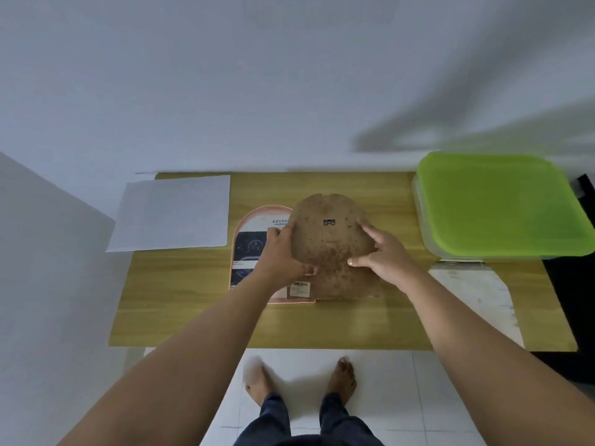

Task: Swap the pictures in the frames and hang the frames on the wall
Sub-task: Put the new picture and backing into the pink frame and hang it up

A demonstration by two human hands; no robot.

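Two hands hold one brown backing board (328,246), and the main danger now is that it slips or bends. It looks thin and wide, and it is held only at its two sides. If one hand lets go too early, the board could drop onto the pink-bordered frame (248,249) below it and scratch the print inside. A second danger is confusion. A pale arched piece (473,294) lies at the right end of the table (193,317), and the board may be matched to the wrong frame or turned the wrong way. The small metal hanger (329,222) must finish at the top and face outward, otherwise the frame cannot hang on the wall.

The left hand (283,252) grips the left edge of the board, with the fingers curled round it near the top and the thumb lower down. The right hand (383,255) takes the right side. Its thumb and forefinger lie spread on the brown face, and the other fingers are hidden, so how far they wrap behind cannot be seen. The board is between the two hands, above the middle of the table, and it covers the right part of the pink-bordered frame. Its lower edge seems close to the table, but whether it touches is not clear. A white sheet (174,214) lies to the left and a green-lidded box (495,204) stands to the right, both well apart from the hands.
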